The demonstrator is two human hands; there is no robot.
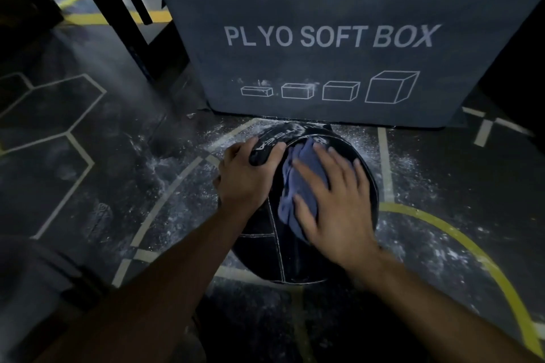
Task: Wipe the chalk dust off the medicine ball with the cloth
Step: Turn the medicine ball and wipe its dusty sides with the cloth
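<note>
Black leather ball (265,253) with white stitched seams sits on the floor (97,156), centre frame, just near of the plyo box (339,47).

Both forearms come in from the near edge.

Right hand (333,200) lies flat on top of the ball, fingers (306,174) straight and spread apart, pressing a blue cloth (298,186) against the ball's upper surface. Cloth is bunched, mostly under the palm, with folds showing on the hand's left side and past the fingertips.

Left hand (247,177) is on the ball's left upper side, touching the cloth's left edge. Its fingers are curled round a black strap or handle with white lettering at the ball's far-left top; thumb side not clear.

White chalk dust (413,174) scattered on the floor around the ball, heaviest left and right of it, some near the box's foot. A little white residue shows on the ball's far top.

Floor is dark with pale hexagon lines on the left and a yellow curved line (486,262) on the right.

Box is dark grey, printed "PLYO SOFT BOX" with four box outlines below, another pad stacked on it. Black frame legs (129,18) stand far left.
</note>
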